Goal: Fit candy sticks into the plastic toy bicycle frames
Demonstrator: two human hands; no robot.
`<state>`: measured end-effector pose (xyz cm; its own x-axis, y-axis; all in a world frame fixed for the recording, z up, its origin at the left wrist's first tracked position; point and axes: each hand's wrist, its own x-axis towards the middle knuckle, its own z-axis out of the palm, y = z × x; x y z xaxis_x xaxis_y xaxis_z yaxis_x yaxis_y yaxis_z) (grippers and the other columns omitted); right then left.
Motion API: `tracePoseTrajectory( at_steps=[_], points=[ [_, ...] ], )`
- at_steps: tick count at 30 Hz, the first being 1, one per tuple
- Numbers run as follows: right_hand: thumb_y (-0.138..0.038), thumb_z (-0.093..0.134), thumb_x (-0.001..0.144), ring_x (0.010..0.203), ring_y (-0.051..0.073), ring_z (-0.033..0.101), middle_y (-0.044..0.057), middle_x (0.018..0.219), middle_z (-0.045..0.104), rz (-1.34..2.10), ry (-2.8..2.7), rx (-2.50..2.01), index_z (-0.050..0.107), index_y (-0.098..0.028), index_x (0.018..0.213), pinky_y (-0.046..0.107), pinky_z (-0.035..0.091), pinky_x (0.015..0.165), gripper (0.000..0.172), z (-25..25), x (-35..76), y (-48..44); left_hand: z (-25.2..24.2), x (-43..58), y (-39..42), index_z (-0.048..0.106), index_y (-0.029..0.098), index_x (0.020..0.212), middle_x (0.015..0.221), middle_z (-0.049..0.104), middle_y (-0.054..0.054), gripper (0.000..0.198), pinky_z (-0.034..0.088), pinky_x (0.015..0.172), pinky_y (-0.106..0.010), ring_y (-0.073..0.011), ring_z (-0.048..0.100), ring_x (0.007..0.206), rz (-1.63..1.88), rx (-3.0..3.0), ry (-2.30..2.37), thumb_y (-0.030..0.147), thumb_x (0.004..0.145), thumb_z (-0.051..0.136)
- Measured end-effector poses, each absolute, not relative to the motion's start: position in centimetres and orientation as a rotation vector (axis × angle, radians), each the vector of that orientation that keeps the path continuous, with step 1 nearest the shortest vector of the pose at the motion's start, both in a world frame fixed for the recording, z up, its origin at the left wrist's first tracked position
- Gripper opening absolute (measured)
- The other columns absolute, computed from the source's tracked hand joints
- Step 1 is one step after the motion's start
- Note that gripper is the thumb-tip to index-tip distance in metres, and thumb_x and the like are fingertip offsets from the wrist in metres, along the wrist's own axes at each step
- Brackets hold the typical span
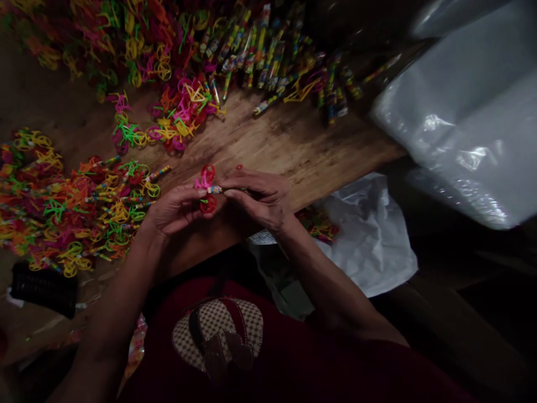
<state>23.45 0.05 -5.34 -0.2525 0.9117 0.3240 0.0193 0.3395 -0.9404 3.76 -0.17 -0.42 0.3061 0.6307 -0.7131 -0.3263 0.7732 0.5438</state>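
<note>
Both hands meet over the near edge of a wooden table (pixel 293 145). My left hand (pixel 174 208) pinches a small red and pink plastic toy piece (pixel 207 187) with ring-shaped wheels. My right hand (pixel 260 197) grips a thin candy-filled stick (pixel 215 190) whose tip lies against that toy piece. The fingers of both hands are closed around these parts.
A heap of bright plastic toy pieces and sticks (pixel 71 212) lies to the left, another pile (pixel 168 117) further back, and packed candy tubes (pixel 272 50) at the far edge. Clear plastic bags (pixel 470 129) sit at right, a white bag (pixel 369 235) hangs below the table, a black object (pixel 44 288) at lower left.
</note>
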Motion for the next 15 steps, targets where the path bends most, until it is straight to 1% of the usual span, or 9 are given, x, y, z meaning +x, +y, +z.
tracePoseTrajectory(
  at_steps=[2, 6, 10, 15],
  points=[
    [-0.036, 0.068, 0.089, 0.076, 0.019, 0.071, 0.002, 0.085, 0.078, 1.111, -1.539, -0.894, 0.080, -0.029, 0.093, 0.033, 0.056, 0.071, 0.015, -5.4, 23.4, -0.2, -0.3, 4.0, -0.2, 0.072, 0.010, 0.078, 0.068, 0.068, -0.004, 0.005, 0.055, 0.053, -0.022, -0.0124, 0.064, 0.058, 0.631, 0.300, 1.085, 0.009, 0.074, 0.071],
    [-0.047, 0.065, 0.089, 0.076, 0.020, 0.070, 0.004, 0.083, 0.077, 1.102, -1.480, -0.974, 0.080, -0.029, 0.092, 0.035, 0.057, 0.070, 0.024, -5.5, 23.2, -0.8, -0.4, 4.3, -0.3, 0.073, 0.011, 0.082, 0.070, 0.070, -0.004, 0.007, 0.057, 0.056, -0.024, -0.0127, 0.064, 0.058, 0.626, 0.295, 1.089, 0.011, 0.075, 0.070],
    [-0.047, 0.066, 0.089, 0.072, 0.020, 0.068, 0.005, 0.082, 0.076, 1.142, -1.655, -0.934, 0.080, -0.029, 0.090, 0.034, 0.055, 0.066, 0.023, -4.8, 24.0, -0.5, -0.8, 4.4, -0.6, 0.071, 0.010, 0.080, 0.072, 0.070, -0.004, 0.008, 0.057, 0.056, -0.024, -0.0127, 0.064, 0.059, 0.624, 0.346, 1.119, 0.009, 0.073, 0.070],
    [-0.048, 0.064, 0.091, 0.079, 0.021, 0.069, 0.005, 0.083, 0.075, 1.172, -1.719, -0.921, 0.079, -0.028, 0.088, 0.034, 0.055, 0.070, 0.026, -4.3, 24.6, 0.3, -1.0, 4.4, -0.8, 0.071, 0.010, 0.083, 0.074, 0.071, -0.004, 0.014, 0.058, 0.059, -0.025, -0.0129, 0.065, 0.061, 0.646, 0.400, 1.077, 0.013, 0.071, 0.077]
  ],
)
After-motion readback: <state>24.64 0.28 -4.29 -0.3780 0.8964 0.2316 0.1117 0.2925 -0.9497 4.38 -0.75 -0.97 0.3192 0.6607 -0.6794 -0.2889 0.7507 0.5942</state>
